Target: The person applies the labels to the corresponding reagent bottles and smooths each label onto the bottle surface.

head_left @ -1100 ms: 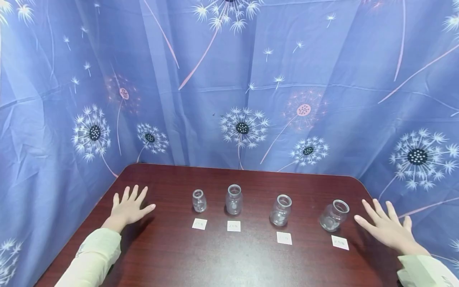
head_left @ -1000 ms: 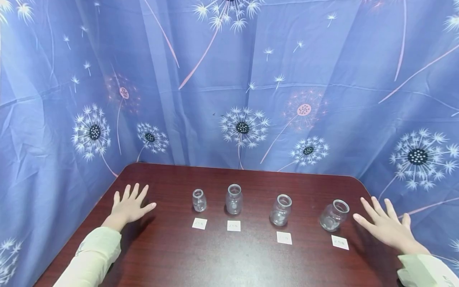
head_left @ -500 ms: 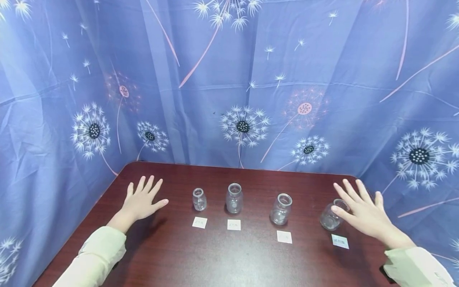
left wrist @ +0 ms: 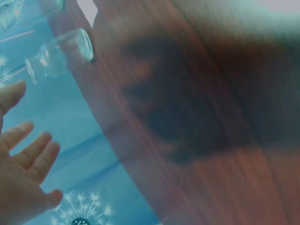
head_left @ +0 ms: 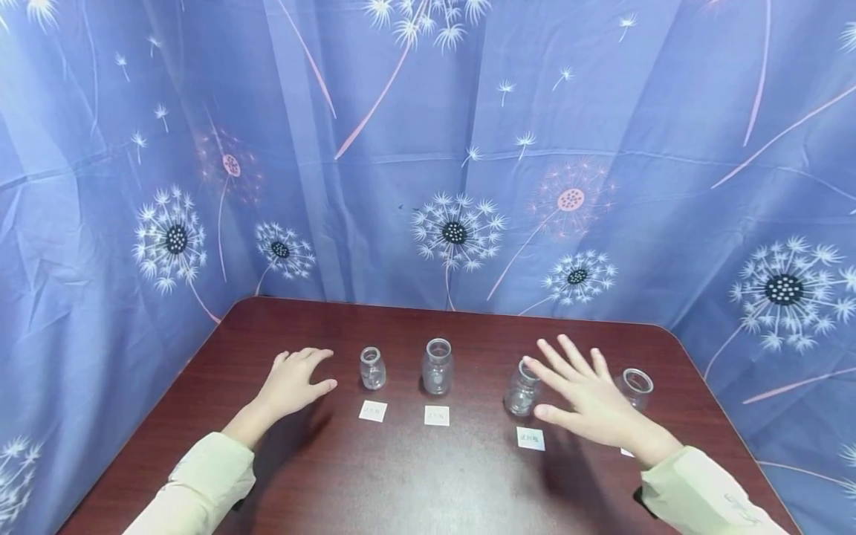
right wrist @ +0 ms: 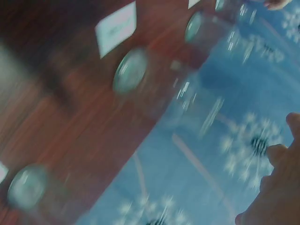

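My left hand (head_left: 290, 384) is held above the table left of the smallest glass jar (head_left: 372, 369), fingers loosely bent, thumb apart and nothing held. In the left wrist view its fingers stand apart from that glass jar (left wrist: 61, 54). My right hand (head_left: 588, 394) is spread over the right side of the table and holds nothing. It partly covers a third glass jar (head_left: 520, 394) and the rightmost glass jar (head_left: 637, 384); contact with them cannot be told. A taller glass jar (head_left: 438, 368) stands between the hands. In the right wrist view the fingers (right wrist: 281, 164) show at the right edge.
White paper labels lie in front of the jars: one before the smallest (head_left: 373, 411), one before the taller jar (head_left: 437, 415), one before the third (head_left: 530, 438). The rightmost label is mostly hidden. A blue dandelion curtain (head_left: 374, 186) hangs behind the dark red table (head_left: 401, 475).
My right hand has moved left from beyond the rightmost jar to over the third one. My left hand has moved right toward the smallest jar, its fingers now more bent. The jars stay put.
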Demonstrator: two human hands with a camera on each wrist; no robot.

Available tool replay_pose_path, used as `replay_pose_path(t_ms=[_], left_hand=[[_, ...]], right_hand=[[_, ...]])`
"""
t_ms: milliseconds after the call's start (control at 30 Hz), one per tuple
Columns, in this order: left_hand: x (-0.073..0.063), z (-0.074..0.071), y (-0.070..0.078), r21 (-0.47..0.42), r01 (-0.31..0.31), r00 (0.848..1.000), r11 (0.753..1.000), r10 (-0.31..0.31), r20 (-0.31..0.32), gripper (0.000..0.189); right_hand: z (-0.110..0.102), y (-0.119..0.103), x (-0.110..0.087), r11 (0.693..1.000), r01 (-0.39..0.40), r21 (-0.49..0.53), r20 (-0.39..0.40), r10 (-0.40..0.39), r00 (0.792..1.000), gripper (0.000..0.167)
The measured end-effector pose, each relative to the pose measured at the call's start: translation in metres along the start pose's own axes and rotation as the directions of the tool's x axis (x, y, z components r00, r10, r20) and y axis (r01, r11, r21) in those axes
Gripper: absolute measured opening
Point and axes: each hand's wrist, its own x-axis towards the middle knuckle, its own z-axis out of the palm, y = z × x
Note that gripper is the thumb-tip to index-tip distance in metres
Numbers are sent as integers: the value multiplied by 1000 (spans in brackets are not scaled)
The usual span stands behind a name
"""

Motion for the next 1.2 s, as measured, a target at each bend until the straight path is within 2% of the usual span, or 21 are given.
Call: replay_pose_path(t_ms=[100, 233, 333, 400, 533, 667, 767, 967, 1100, 1200], left_hand=[[1, 7, 1, -144, 15, 998, 989, -6, 61, 41], [3, 16, 1, -340, 60, 983, 938, 3, 182, 36], [4, 23, 2, -414, 79, 964, 907, 36, 263, 37], [5, 28, 3, -429, 74, 951, 900, 65, 302, 37], [6, 36, 6, -441, 72, 936, 894, 92, 340, 36], [9, 43, 9, -447, 86, 928, 890, 91, 360, 36], [11, 48, 9, -445, 94, 930, 890, 80, 358, 36], [12, 61, 7, -442, 86, 934, 893, 82, 348, 35], [13, 64, 8, -392, 40, 943, 919, 95, 320, 33], [13, 63, 9, -331, 12, 947, 944, 95, 305, 32]], right_hand=[[10, -17, 11, 997, 47, 59, 13, -48, 999, 64], [26, -37, 26, 987, 136, 83, 14, -138, 990, 65], [40, -53, 36, 975, 192, 114, 32, -197, 980, 65], [49, -63, 42, 967, 202, 158, 61, -214, 975, 66], [68, -79, 56, 947, 192, 257, 111, -227, 968, 66], [86, -92, 70, 921, 168, 352, 133, -226, 965, 64], [97, -101, 80, 897, 114, 427, 153, -196, 969, 61], [124, -115, 96, 821, 17, 571, 166, -136, 977, 52], [142, -123, 105, 748, -100, 656, 196, -41, 980, 47], [149, -129, 113, 699, -196, 687, 227, 49, 973, 45]])
